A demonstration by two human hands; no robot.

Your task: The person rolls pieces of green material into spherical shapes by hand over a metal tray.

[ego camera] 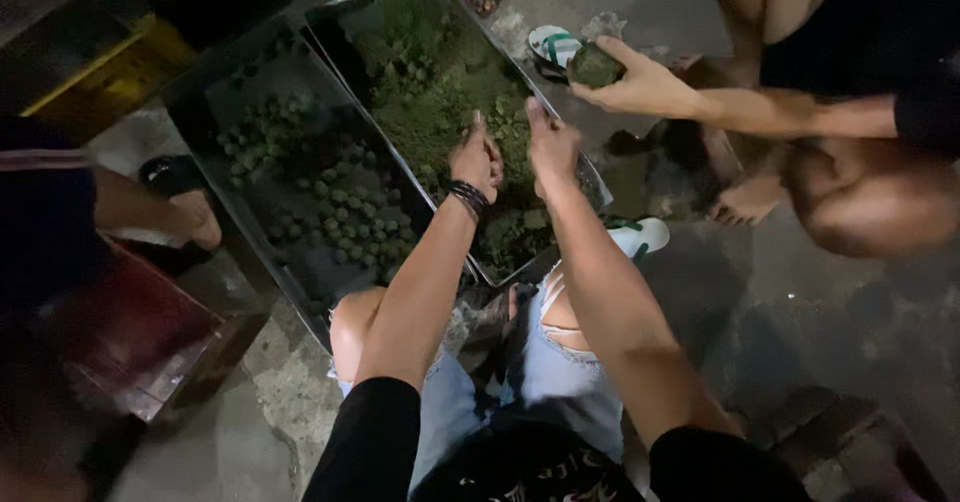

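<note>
Both hands, left hand (476, 160) and right hand (552, 144), pinching green mash (440, 112) mid-frame, fingers closed; better kept low over tray (590, 177).

A second dark tray (205, 97), scattered with small round green balls (345, 217), is seen lying alongside on the concrete floor (780, 302). A co-worker's hand (640, 87) is held out at the upper right, closed around a dark green lump (597, 65). Below it, a bare foot (745, 200) is rested on the floor. A green-and-white sandal (553, 47) is seen near the top. A dark red box (140, 337) is placed at the left, and a yellow object (105, 82) is seen behind it.
</note>
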